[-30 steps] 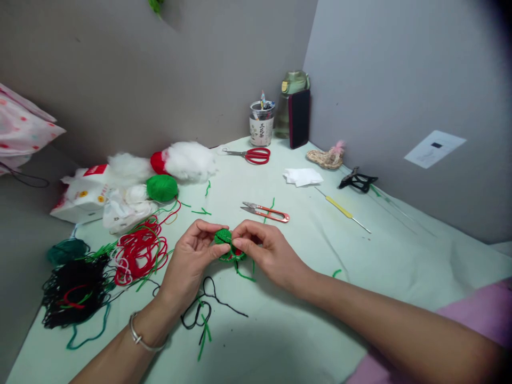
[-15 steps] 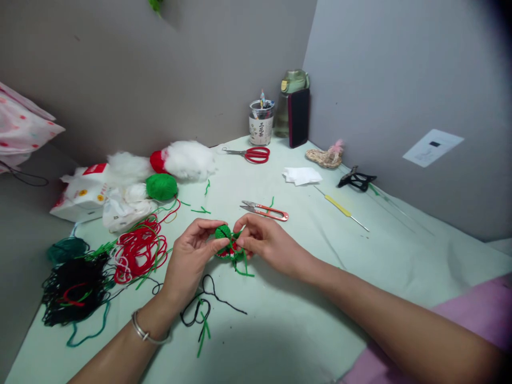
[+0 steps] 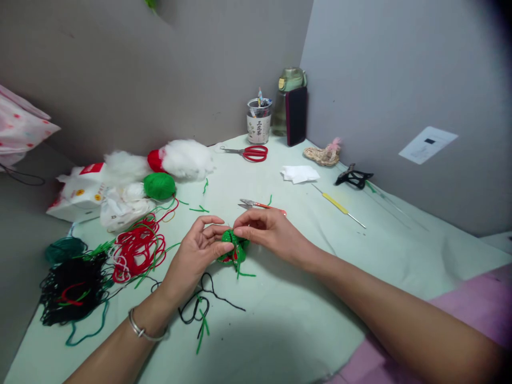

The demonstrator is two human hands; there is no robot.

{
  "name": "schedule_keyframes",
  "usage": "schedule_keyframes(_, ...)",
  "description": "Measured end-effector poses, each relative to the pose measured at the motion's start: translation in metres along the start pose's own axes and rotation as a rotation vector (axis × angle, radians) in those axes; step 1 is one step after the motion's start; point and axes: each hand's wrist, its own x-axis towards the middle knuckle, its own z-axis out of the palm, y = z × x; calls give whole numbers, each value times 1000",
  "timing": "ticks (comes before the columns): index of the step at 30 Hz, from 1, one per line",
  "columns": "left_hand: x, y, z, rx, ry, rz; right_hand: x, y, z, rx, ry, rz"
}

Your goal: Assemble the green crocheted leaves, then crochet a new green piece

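Between clamped fingers of left hand (image 3: 200,249) and right hand (image 3: 267,230), a green-and-red crocheted yarn piece (image 3: 235,254) seems mid-adjustment; next wants steadiness.

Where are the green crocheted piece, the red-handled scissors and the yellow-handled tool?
Green crocheted piece (image 3: 233,255): head view, lower part, below the fingertips.
Red-handled scissors (image 3: 244,152): head view, near the pivot, where handles meet blades.
Yellow-handled tool (image 3: 335,203): head view, middle of the yellow handle.

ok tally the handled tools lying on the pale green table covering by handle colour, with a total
Red-handled metal scissors: 1
Orange-handled metal thread snips: 1
Yellow-handled slender metal tool: 1
Total: 3
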Motion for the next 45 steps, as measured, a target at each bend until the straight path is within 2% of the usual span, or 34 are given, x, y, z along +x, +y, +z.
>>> schedule_keyframes(3,0,2,1,30,-30,-28,1,-1,-2,95,-34,15)
schedule_keyframes(10,-4,6,4,68,-97,-47,-2,-7,0,116,-94,79)
schedule_keyframes(12,-5,7,5,96,-113,-31,0,-6,2,172,-46,110)
schedule_keyframes(16,-6,8,9,98,-99,-20,7,0,2,340,170,165)
schedule_keyframes(18,-6,8,10,70,-99,-51,8,1,-1,407,128,221)
schedule_keyframes(20,-7,7,10,44,-105,-70,7,0,-3,447,13,262)
schedule_keyframes(22,-7,6,10,43,-110,-60,5,0,-3,444,-79,249)
schedule_keyframes(24,-8,6,10,59,-115,-39,5,1,-4,418,-98,201)
schedule_keyframes(27,-8,7,11,90,-93,-45,8,7,-6,453,53,179)
schedule_keyframes(29,-9,7,11,103,-76,-65,11,12,-10,536,207,215)
schedule_keyframes(30,-10,7,12,105,-77,-76,12,13,-11,576,232,230)
schedule_keyframes(32,-10,7,13,112,-95,-88,11,12,-13,671,143,265)
schedule_keyframes(36,-11,7,14,129,-133,-71,7,4,-14,790,-149,360)
schedule_keyframes(38,-11,8,14,128,-169,-75,7,3,-15,811,-150,360)
schedule_keyframes(41,-10,9,13,128,-225,-85,10,7,-19,835,-51,340)
schedule_keyframes(45,-13,10,13,111,-250,-95,15,15,-19,809,-44,358)
